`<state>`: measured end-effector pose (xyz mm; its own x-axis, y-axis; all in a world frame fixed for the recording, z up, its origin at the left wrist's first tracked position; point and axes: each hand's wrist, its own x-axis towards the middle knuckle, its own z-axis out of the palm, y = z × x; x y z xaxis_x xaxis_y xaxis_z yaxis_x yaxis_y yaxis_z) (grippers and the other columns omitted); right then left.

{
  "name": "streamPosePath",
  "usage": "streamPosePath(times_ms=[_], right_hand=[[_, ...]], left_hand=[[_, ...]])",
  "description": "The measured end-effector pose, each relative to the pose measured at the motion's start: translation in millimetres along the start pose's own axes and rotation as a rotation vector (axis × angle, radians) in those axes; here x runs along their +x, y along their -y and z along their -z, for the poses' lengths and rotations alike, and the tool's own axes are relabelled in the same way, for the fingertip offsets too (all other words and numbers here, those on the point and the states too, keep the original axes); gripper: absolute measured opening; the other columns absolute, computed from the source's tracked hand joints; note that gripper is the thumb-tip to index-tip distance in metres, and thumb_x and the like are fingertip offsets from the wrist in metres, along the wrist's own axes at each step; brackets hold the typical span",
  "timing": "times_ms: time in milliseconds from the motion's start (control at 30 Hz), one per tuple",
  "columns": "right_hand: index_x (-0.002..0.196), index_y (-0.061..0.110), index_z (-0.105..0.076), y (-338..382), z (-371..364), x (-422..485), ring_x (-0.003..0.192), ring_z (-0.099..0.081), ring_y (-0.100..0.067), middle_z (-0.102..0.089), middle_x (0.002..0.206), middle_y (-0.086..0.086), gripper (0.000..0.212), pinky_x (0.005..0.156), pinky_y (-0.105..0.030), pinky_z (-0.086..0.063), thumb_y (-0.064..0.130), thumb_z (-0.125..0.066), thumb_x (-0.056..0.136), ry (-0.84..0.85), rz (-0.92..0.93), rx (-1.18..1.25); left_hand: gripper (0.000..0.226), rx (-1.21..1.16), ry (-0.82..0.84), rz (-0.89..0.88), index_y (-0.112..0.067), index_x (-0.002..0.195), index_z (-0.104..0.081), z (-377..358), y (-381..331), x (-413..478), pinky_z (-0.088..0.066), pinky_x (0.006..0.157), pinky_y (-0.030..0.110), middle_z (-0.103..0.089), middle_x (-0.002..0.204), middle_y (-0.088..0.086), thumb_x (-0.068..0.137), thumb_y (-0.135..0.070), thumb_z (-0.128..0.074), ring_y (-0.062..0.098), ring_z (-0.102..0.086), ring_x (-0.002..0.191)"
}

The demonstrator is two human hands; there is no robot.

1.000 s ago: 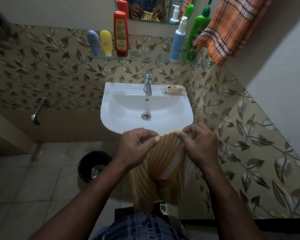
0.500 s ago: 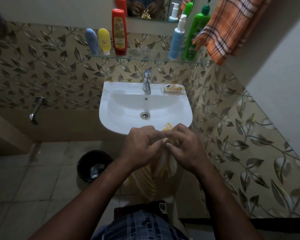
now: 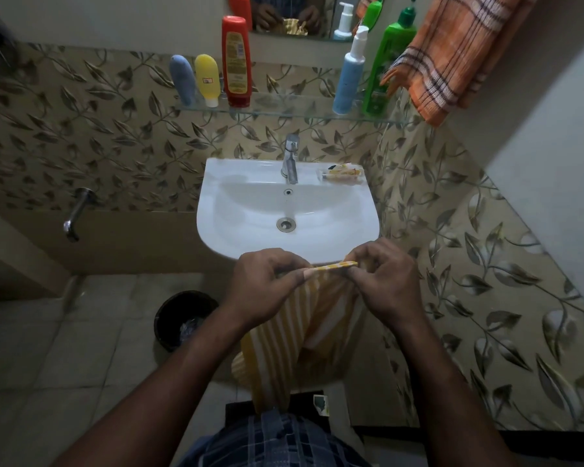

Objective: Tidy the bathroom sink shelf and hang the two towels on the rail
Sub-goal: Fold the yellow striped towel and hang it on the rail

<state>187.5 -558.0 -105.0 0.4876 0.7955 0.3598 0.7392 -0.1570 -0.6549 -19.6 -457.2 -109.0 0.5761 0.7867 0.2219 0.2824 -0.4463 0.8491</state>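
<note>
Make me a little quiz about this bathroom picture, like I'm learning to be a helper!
1. True or false: the orange checked towel lies in the sink.
2. How many bottles stand on the glass shelf?
3. What do the left hand and right hand hold between them?
A) the red bottle
B) the yellow striped towel
C) the tap

Key
1. False: it hangs high up at the right, beside the shelf.
2. Five: grey-blue, yellow, red, light blue, green.
3. B: each hand pinches its top edge.
</note>
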Motion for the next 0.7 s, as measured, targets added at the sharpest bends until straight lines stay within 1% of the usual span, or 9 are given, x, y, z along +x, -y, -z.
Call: streamPosePath(times_ms=[67,133,167,233,300,400,533,633,700], right_hand=[[0.076,0.022,-0.076,1.8,-1.3,-0.6,0.072,-0.058,-0.004,-0.065,0.078,0.008,0.020,0.066,-0.013,-0.042,0.011,-0.092,0.069,-0.006,0.003,-0.012],[0.075,0.022,-0.076,3.3,-1.7,-0.6,0.073,-0.060,-0.007,-0.065,0.079,0.007,0.020,0.067,-0.018,-0.046,0.013,-0.093,0.069,-0.016,-0.005,-0.007],[0.075,0.022,-0.075,3.8,-1.7,-0.5,0.074,-0.061,-0.008,-0.065,0.079,0.007,0.020,0.068,-0.022,-0.048,0.014,-0.093,0.069,-0.021,-0.005,-0.002],[0.074,0.022,-0.076,5.1,-1.1,-0.6,0.074,-0.061,-0.009,-0.065,0.078,0.007,0.020,0.068,-0.028,-0.049,0.015,-0.094,0.070,-0.031,0.000,0.009],[0.074,0.021,-0.076,6.6,-0.3,-0.1,0.074,-0.061,-0.007,-0.066,0.079,0.007,0.019,0.067,-0.026,-0.048,0.015,-0.093,0.070,-0.032,0.006,0.018],[0.074,0.021,-0.076,8.2,0.8,0.2,0.075,-0.061,-0.006,-0.066,0.079,0.008,0.020,0.066,-0.021,-0.046,0.016,-0.094,0.070,-0.022,0.002,0.031],[0.074,0.022,-0.076,10.1,3.3,-0.4,0.073,-0.062,-0.009,-0.066,0.079,0.007,0.020,0.066,-0.030,-0.050,0.017,-0.095,0.069,-0.019,0.012,0.045],[0.074,0.021,-0.076,9.9,5.9,-1.0,0.073,-0.063,-0.010,-0.067,0.078,0.005,0.020,0.065,-0.029,-0.049,0.018,-0.095,0.070,-0.007,0.023,0.082],[0.075,0.020,-0.076,9.2,7.2,-1.2,0.073,-0.062,-0.011,-0.067,0.078,0.003,0.020,0.064,-0.028,-0.048,0.021,-0.095,0.071,0.003,0.025,0.100]], left_hand=[[0.021,0.059,-0.030,-0.031,-0.031,0.094,-0.085,-0.1,0.7,0.1,-0.057,0.076,0.045,-0.077,0.083,-0.011,0.088,-0.047,-0.073,0.007,-0.071,0.081],[0.025,0.123,-0.049,-0.046,-0.033,0.093,-0.084,-0.9,0.2,0.9,-0.056,0.079,0.052,-0.075,0.081,-0.011,0.086,-0.052,-0.070,0.009,-0.070,0.079],[0.024,0.144,-0.055,-0.043,-0.032,0.091,-0.083,-1.4,0.3,1.4,-0.055,0.079,0.055,-0.074,0.081,-0.012,0.085,-0.052,-0.071,0.010,-0.070,0.078],[0.020,0.156,-0.071,-0.029,-0.031,0.084,-0.081,-2.7,1.4,1.9,-0.055,0.080,0.057,-0.074,0.080,-0.012,0.080,-0.049,-0.075,0.011,-0.069,0.077],[0.018,0.142,-0.081,-0.005,-0.030,0.080,-0.079,-4.0,2.5,1.8,-0.055,0.080,0.057,-0.073,0.079,-0.011,0.076,-0.047,-0.077,0.012,-0.069,0.077],[0.017,0.102,-0.090,0.041,-0.028,0.077,-0.077,-5.5,3.3,1.0,-0.057,0.077,0.051,-0.072,0.077,-0.011,0.075,-0.045,-0.078,0.011,-0.068,0.076],[0.014,0.099,-0.071,0.077,-0.027,0.080,-0.075,-7.3,1.7,-0.8,-0.057,0.069,0.039,-0.069,0.077,-0.012,0.078,-0.035,-0.086,0.008,-0.065,0.074],[0.013,0.110,0.016,0.106,-0.032,0.093,-0.080,-6.4,1.2,0.4,-0.050,0.070,0.029,-0.066,0.082,-0.013,0.083,-0.030,-0.087,0.004,-0.062,0.079],[0.010,0.105,0.117,0.148,-0.032,0.099,-0.082,-6.0,0.5,1.8,-0.047,0.072,0.031,-0.063,0.085,-0.011,0.089,-0.033,-0.082,0.008,-0.061,0.083]])
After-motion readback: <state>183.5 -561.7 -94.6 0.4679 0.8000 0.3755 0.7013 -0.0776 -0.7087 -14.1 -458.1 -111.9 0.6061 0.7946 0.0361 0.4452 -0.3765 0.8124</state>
